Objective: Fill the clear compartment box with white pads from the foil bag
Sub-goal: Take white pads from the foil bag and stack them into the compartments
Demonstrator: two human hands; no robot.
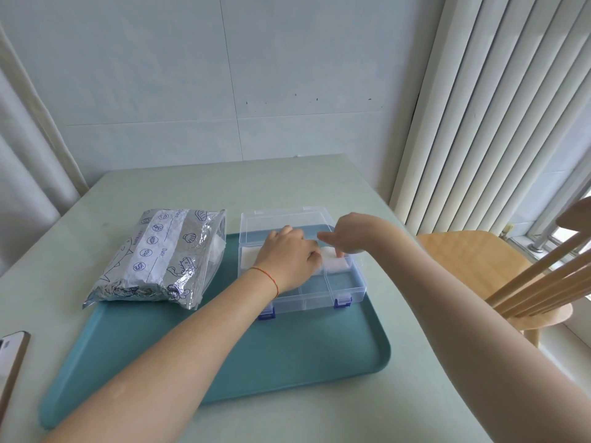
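The clear compartment box [348, 290] with blue latches sits open on the teal tray [287, 356], its lid tilted back. White pads [335, 265] lie in its back right compartment and more white pads [248, 257] in the back left one. My left hand [289, 255] rests palm down over the middle back compartment, hiding what is under it. My right hand [347, 235] reaches in from the right, its fingertips pressing on the pads in the back right compartment. The silver foil bag [160, 257] lies left of the box, its open mouth showing white pads.
A phone [11, 356] lies at the table's left edge. A wooden chair [499, 266] stands to the right by the vertical blinds. The wall runs close behind the table. The tray's front half holds nothing.
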